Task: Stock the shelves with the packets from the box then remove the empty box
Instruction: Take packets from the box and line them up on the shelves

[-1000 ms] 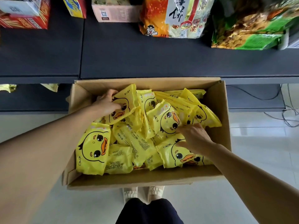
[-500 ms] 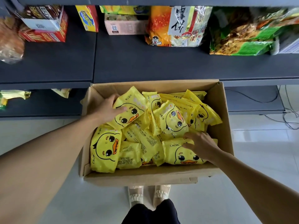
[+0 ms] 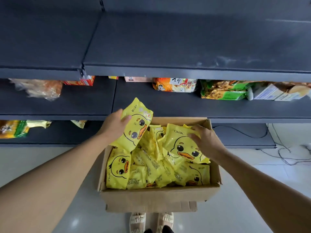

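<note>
Two yellow duck packets are up out of the cardboard box (image 3: 151,197) at centre frame. I see my left hand (image 3: 114,125) gripping one packet (image 3: 134,125) by its left edge, long axis tilted from lower left to upper right, top end toward the middle shelf (image 3: 185,106). My right hand (image 3: 207,140) curls over a second packet (image 3: 181,145) lying across the pile, duck face toward me, "CKOK" printed at its upper edge. More packets (image 3: 151,170) fill the box; the one at lower left (image 3: 117,170) reads "CKOK" sideways.
</note>
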A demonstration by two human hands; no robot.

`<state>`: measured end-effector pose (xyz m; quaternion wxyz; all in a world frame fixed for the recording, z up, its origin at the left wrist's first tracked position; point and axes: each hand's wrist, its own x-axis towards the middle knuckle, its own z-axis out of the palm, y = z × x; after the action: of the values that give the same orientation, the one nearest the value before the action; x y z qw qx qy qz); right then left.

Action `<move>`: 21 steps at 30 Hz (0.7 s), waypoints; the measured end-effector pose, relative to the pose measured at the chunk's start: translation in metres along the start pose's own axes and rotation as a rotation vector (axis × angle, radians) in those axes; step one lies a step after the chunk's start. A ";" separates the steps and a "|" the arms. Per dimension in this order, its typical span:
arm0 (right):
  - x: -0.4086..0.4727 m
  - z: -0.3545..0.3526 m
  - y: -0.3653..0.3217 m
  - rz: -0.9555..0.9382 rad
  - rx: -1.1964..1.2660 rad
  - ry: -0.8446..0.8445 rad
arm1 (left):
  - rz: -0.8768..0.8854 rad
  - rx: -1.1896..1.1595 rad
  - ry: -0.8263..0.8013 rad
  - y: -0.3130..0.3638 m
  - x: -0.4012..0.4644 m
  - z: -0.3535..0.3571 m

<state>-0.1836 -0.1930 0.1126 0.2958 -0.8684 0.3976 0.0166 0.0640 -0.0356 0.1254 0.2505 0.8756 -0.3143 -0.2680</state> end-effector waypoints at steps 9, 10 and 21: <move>-0.015 -0.143 -0.097 -0.257 -0.065 0.212 | 0.125 -0.005 0.188 0.087 -0.041 -0.118; -0.016 -0.158 -0.108 -0.283 -0.075 0.233 | 0.127 -0.003 0.209 0.099 -0.047 -0.130; -0.052 -0.308 -0.200 -0.468 -0.033 0.478 | 0.358 -0.030 0.442 0.208 -0.110 -0.248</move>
<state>-0.1428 -0.2184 0.4805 0.1758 -0.9201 0.2453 -0.2495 0.0602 -0.0334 0.4672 0.3693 0.8395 -0.3976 -0.0268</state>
